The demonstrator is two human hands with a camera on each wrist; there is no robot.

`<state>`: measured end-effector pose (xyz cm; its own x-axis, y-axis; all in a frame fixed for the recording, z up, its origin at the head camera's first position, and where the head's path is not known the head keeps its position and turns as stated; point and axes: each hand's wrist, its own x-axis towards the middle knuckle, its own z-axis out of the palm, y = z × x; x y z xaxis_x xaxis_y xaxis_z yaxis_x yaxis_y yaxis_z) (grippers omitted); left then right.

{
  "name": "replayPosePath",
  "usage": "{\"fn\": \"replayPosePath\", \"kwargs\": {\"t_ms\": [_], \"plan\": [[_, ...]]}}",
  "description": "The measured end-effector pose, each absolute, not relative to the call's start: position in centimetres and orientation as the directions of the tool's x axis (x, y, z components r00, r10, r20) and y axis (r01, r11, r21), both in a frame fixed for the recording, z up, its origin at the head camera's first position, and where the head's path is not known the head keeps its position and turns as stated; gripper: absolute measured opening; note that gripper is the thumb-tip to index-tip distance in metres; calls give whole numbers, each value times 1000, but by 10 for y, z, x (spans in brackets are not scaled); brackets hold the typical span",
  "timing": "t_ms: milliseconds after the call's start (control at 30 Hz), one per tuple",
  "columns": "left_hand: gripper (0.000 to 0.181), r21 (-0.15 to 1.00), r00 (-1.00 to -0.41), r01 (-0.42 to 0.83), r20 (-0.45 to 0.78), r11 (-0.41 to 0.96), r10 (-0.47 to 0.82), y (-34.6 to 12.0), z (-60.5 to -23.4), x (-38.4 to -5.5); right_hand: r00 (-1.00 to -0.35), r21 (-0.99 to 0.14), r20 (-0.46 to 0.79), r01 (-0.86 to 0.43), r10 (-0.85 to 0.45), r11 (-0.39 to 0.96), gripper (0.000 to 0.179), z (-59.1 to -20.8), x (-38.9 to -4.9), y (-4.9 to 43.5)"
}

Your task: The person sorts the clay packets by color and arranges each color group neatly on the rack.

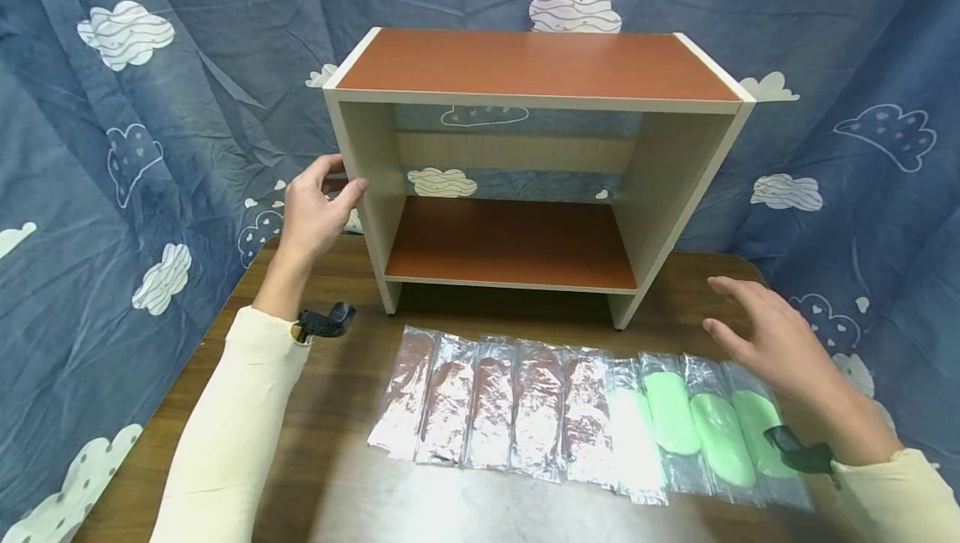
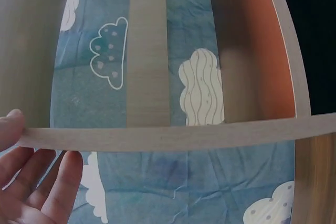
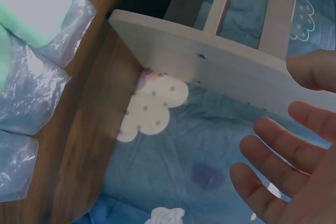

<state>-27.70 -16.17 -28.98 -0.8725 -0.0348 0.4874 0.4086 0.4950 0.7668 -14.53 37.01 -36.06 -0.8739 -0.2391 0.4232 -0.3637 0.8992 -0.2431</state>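
A small two-tier shelf (image 1: 510, 243) with red-brown boards and pale side panels stands on the wooden table. My left hand (image 1: 311, 205) holds the edge of its left side panel (image 2: 157, 139), thumb on the inner side and fingers on the outer side. Off to the shelf's right, my right hand (image 1: 780, 343) hovers with spread fingers, apart from the panel and holding nothing. In the right wrist view, the shelf's right side panel (image 3: 173, 51) lies beyond those fingertips (image 3: 249, 179).
Along the table's front lies a row of clear plastic packets, several with brown flat pieces (image 1: 491, 401) and several with light green ones (image 1: 671, 414). The wooden table (image 1: 300, 409) reaches a blue cloud-patterned curtain (image 1: 225, 42) at the back and sides.
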Motion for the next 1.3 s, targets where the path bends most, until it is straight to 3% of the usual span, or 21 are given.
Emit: {"fn": "replayPosePath", "kwargs": {"t_ms": [567, 1133, 1300], "plan": [[37, 748, -833, 424, 543, 510, -105, -152, -295, -282, -933, -231, 289, -286, -215, 930, 48, -378, -135, 401], [35, 729, -822, 416, 557, 543, -118, -151, -293, -278, -990, -261, 45, -140, -133, 955, 52, -414, -122, 442], [35, 729, -826, 411, 552, 547, -115, -151, -294, -277, -993, -240, -101, -30, -56, 970, 56, -423, -119, 453]]}}
